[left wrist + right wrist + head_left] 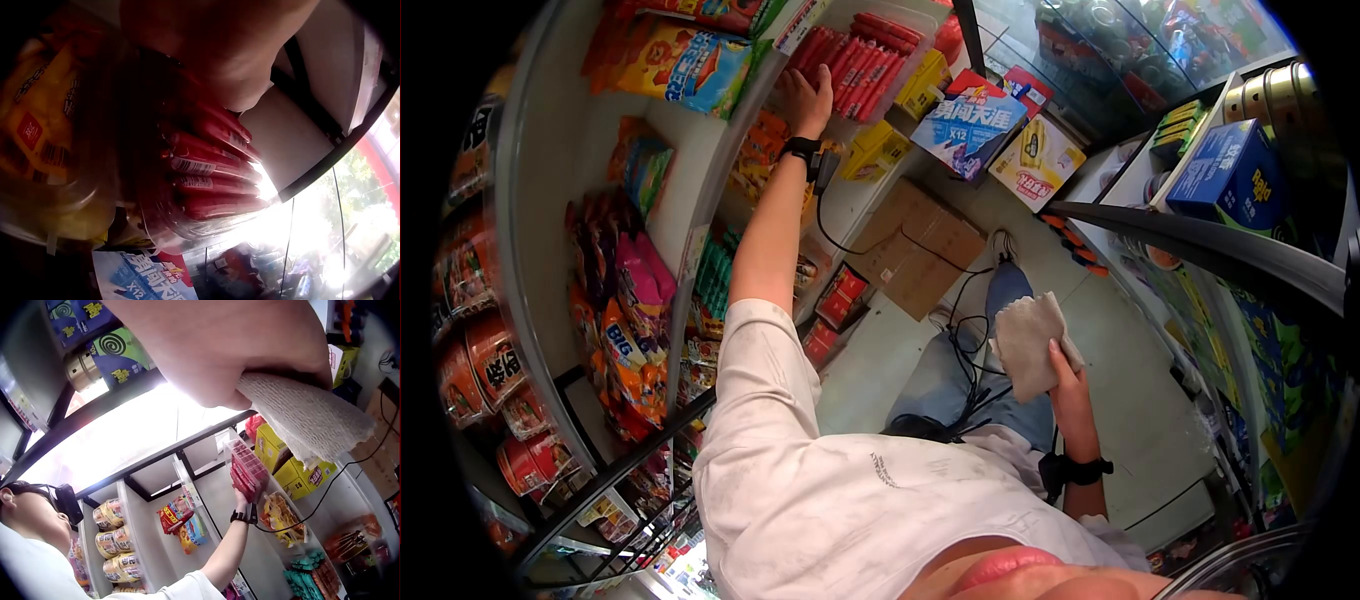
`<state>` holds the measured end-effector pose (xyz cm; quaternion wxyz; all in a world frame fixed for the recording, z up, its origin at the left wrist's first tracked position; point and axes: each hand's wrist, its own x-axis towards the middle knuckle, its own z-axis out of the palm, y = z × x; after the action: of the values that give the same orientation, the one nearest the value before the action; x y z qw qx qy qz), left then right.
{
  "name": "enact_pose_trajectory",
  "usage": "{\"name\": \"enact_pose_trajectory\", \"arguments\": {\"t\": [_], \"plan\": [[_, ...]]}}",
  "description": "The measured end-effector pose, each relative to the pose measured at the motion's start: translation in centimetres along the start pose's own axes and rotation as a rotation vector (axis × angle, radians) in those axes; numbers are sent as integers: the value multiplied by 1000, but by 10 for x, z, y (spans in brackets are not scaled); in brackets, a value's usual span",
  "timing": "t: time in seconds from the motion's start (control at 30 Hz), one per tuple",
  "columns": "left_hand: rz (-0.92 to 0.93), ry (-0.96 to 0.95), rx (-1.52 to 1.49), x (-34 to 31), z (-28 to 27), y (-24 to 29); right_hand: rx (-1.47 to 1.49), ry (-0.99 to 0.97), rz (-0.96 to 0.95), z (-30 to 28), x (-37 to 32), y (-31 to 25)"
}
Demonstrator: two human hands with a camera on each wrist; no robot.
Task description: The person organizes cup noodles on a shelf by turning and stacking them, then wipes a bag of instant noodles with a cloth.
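My left hand (806,104) reaches up to the shelf, its fingers lying over the near end of a row of red-wrapped sticks, which look like sausages (870,80). The sticks lie side by side in a clear plastic bin (912,22). In the left wrist view the hand covers part of these sticks (215,169), and its fingertips are hidden. Low by my legs, my right hand (1072,388) grips a folded greyish cloth (1032,345), thumb on top. The right wrist view shows the cloth (306,415) hanging out of the curled fingers.
Yellow boxes (876,152) and a blue drinks carton (970,122) stand beside the bin. A cardboard box (920,245) sits on the floor near my feet. Black cables (965,385) hang across my legs. Shelving with a blue box (1230,175) rises on the right.
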<state>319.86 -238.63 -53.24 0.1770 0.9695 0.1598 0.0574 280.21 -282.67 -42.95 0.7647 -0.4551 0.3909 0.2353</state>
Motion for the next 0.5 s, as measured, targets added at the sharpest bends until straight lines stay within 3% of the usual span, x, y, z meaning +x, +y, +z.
{"name": "enact_pose_trajectory", "arguments": {"t": [0.1, 0.3, 0.5], "plan": [[17, -73, 39, -4, -6, 0, -9, 1, -13, -1, -1, -2], [96, 56, -52, -19, -5, 3, 17, -13, 0, -1, -3, -7], [-35, 31, -101, -17, -10, 12, -7, 4, -11, -5, -1, 2]]}}
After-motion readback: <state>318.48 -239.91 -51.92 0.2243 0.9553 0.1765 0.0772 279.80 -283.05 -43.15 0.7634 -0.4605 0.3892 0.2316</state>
